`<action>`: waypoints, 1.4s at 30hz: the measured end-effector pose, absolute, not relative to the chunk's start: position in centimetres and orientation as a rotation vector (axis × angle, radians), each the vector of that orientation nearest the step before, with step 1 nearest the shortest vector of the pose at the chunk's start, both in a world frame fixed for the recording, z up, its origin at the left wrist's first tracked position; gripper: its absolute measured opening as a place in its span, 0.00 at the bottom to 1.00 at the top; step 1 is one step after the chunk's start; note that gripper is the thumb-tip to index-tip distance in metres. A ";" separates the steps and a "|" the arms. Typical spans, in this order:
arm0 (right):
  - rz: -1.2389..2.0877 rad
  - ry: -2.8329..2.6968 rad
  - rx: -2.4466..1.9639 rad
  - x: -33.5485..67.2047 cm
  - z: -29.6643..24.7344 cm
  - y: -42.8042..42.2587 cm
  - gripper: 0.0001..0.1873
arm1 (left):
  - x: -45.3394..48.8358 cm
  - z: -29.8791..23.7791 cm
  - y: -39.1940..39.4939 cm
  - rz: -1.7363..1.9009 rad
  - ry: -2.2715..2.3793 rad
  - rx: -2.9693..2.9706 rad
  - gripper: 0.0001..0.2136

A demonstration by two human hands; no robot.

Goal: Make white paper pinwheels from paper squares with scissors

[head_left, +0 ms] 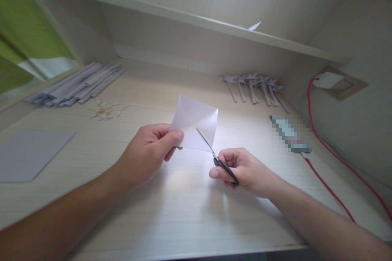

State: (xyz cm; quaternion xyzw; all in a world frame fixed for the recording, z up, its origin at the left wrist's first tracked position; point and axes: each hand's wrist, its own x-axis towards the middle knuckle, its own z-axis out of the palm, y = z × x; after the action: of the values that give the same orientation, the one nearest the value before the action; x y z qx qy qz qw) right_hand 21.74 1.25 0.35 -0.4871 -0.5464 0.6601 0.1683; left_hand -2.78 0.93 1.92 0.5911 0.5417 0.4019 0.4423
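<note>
My left hand [157, 142] pinches the left edge of a square white sheet of paper [191, 116] between thumb and fingers, holding it above the desk. Diagonal creases cross the sheet. Black-handled scissors [226, 170] are in my right hand [240, 167], with thumb and fingers round the handles. Their blades reach over the lower right corner of the paper, and one tip points at the sheet's middle. Part of the other blade is hidden by the paper. To the left, a stack of square white paper [32, 155] lies flat on the desk [183, 220].
Rolled paper sticks [76, 85] are piled at the back left, beside small pale pieces [105, 110]. Several paper pinwheels [252, 85] lie at the back right. A phone [289, 134] with a red cable [330, 189] is on the right. A shelf [183, 18] overhangs the back.
</note>
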 end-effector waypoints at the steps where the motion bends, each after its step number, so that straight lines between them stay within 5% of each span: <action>1: 1.875 -1.556 -1.388 21.7 0.4 1.2 0.28 | -2.8 1.9 0.9 0.998 1.345 1.464 0.19; 21: 1.890 -1.865 -1.366 23.3 0.8 2.1 0.24 | -3.7 1.7 2.0 1.128 1.467 1.474 0.18; 32: 1.190 -1.474 -1.133 24.6 2.2 5.8 0.25 | -3.9 1.9 3.0 0.955 1.325 1.695 0.18; 42: 1.101 -1.623 -0.819 22.7 11.6 6.7 0.16 | -2.7 12.5 5.0 0.841 0.971 1.901 0.10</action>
State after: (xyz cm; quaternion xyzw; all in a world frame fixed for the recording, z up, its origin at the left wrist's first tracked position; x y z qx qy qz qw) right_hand 22.68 6.71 11.55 -0.3366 -0.6673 0.4526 0.4864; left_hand -2.70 4.97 12.48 0.7553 0.3858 0.3340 0.4113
